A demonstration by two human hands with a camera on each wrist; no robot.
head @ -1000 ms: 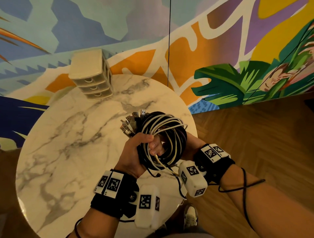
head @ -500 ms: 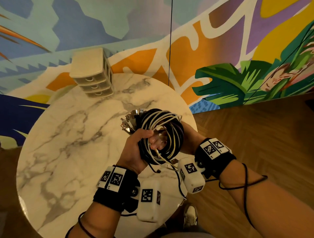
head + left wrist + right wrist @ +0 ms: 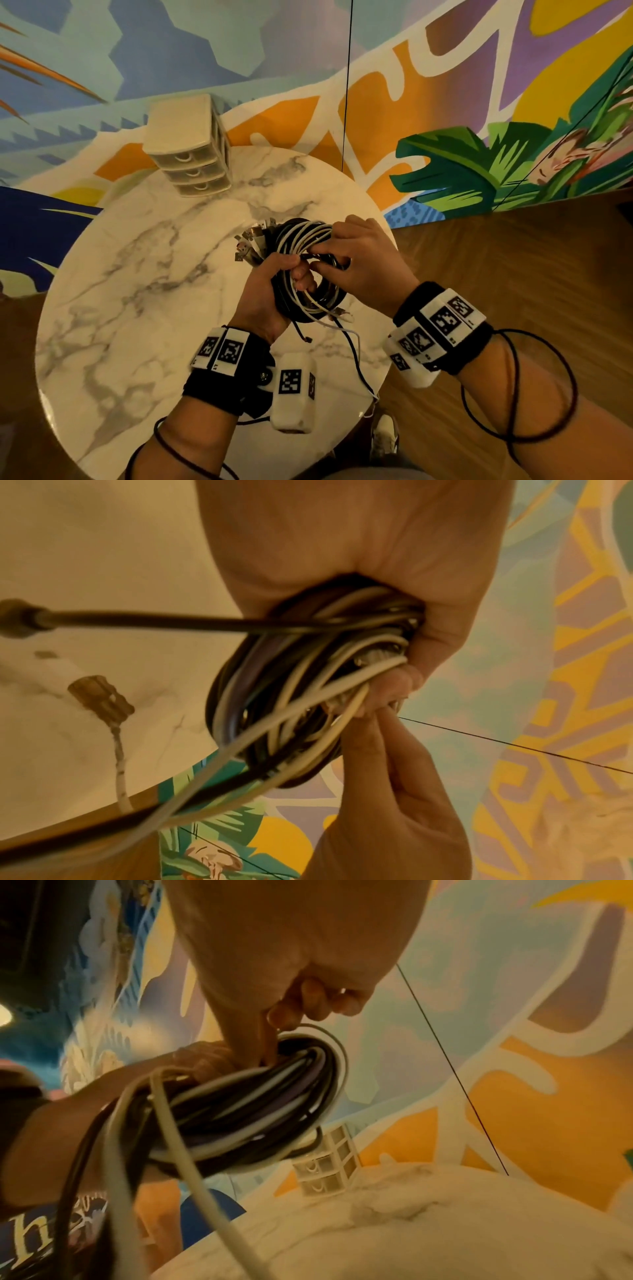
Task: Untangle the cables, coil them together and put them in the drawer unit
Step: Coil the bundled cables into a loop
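From the head view I read only scraps of writing: black-and-white square code tags on both wristbands (image 3: 226, 351), their small print too fine to make out, and in the right wrist view a large pale letter "h" on dark cloth (image 3: 25, 1234) at 7 o'clock. The drawer unit (image 3: 188, 145) stands at 11 o'clock on the table (image 3: 137, 308), near the far edge, three drawers stacked with curved handles, all pushed in; their fronts are cloudy and I cannot tell what is in them. My left hand (image 3: 263, 298) is wrapped around the near side of the cables (image 3: 305, 270), a coil of black and white cords held above the table at about 1 o'clock from its centre. My right hand (image 3: 366, 263) comes over the coil from 3 o'clock, thumb and fingers curled and pinching strands at its middle. A cluster of metal plugs (image 3: 251, 241) sticks out of the coil at 10 o'clock, and loose ends (image 3: 356, 356) trail down toward 6 o'clock, one white end past the table rim. The table is round, white marble with grey veins. Behind it runs a painted wall (image 3: 445, 85) in blue, orange, purple and green leaves; at 3 o'clock lies a wood herringbone floor (image 3: 513, 246).
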